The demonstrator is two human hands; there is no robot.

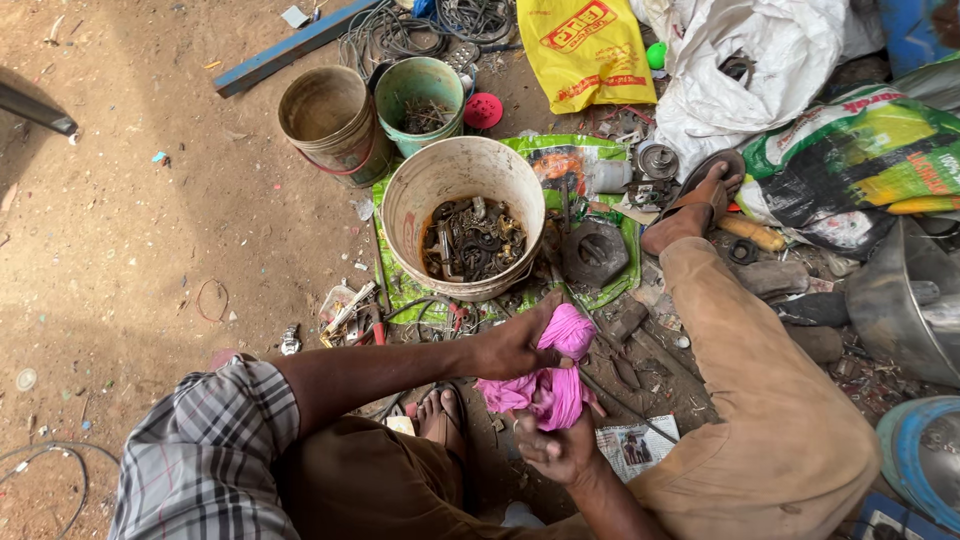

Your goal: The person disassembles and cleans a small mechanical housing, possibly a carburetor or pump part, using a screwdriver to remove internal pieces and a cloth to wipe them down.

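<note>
Starting at nine o'clock from my lap there is only bare dirt with a loop of wire [211, 298], nothing that troubles me. My left hand [520, 345] is closed over the top of the pink cloth [553, 375], fingers curled round the twisted knob of it, and my right hand [553, 450] grips the lower end from beneath, thumb up; the bundle hangs between them just above my left foot [440, 412] in its sandal. If my upper grip slackens, I judge the cloth would drop into the grit and metal scraps at twelve o'clock below it and snag. Up at eleven o'clock stands the white bucket [462, 172] full of dark metal parts, with a brown bucket [330, 115] and a green bucket [418, 88] beyond; a hard tug of my elbow could knock the near one and spill it. At one o'clock my right leg [760, 370] stretches out among loose iron pieces, and a careless shift there might scrape my bare right foot [690, 212]. At three o'clock the metal pot [890, 300] sits close to my knee.
</note>
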